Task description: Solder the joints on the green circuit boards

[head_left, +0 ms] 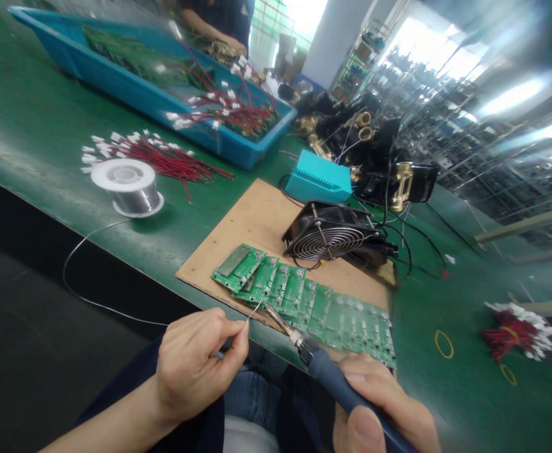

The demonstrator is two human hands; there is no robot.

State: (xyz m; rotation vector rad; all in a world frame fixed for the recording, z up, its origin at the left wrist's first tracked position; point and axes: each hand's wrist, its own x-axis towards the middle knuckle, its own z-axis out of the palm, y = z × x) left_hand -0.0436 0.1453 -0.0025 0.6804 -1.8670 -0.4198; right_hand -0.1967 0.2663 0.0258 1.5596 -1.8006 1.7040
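In the head view, the left hand [203, 358] pinches the wire [253, 313] in its fingers near the end, seemingly for control; the right hand [384, 399] has its fingers wrapped round the iron [323, 365], tip beside the wire at the boards [292, 292]. These overlap on cardboard [257, 214], probably keeping edges exposed. On the surface [182, 233], the bin [125, 88] holds boards and red leads [252, 119]; the spool [137, 198] carries wire.

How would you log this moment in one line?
left hand: pinches solder wire; right hand: holds soldering iron; tip: at circuit boards, contact unclear
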